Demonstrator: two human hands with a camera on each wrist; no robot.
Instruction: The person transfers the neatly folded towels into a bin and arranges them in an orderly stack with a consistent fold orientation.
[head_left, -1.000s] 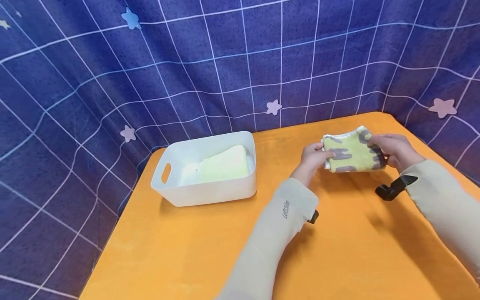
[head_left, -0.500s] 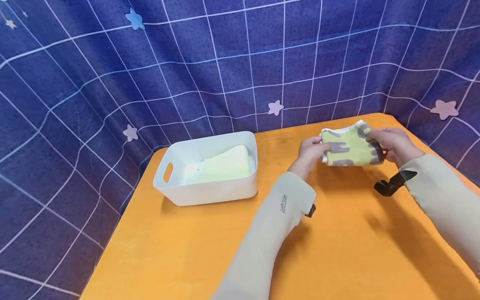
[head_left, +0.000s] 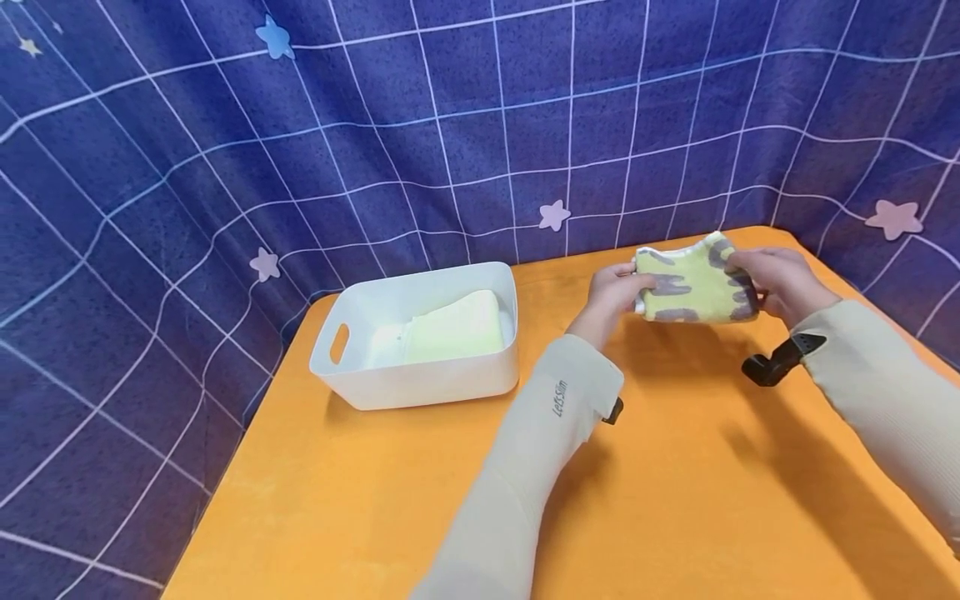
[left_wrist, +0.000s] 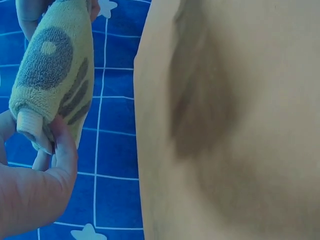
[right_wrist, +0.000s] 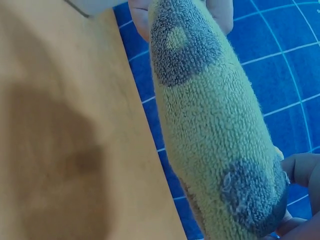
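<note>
A folded terry towel, yellow-green with grey patches and a white edge, is held above the orange table. In the head view my left hand pinches its left end, thumb on the front face. The right hand grips the opposite end. Seen from the left wrist, the towel shows its folded layers between the thumb and fingers of the left hand. The right wrist view shows the towel's thick folded edge, with the right hand's fingers at the near end.
A white plastic bin with a side handle hole stands on the left of the orange table. A pale yellow-green, folded-looking item lies inside it. Behind the table hangs a blue curtain with a grid and stars.
Both hands have carried the towel slightly left and upward in the head view, keeping their hold at its two ends. The bin shifts a little in view as the head camera moves.
</note>
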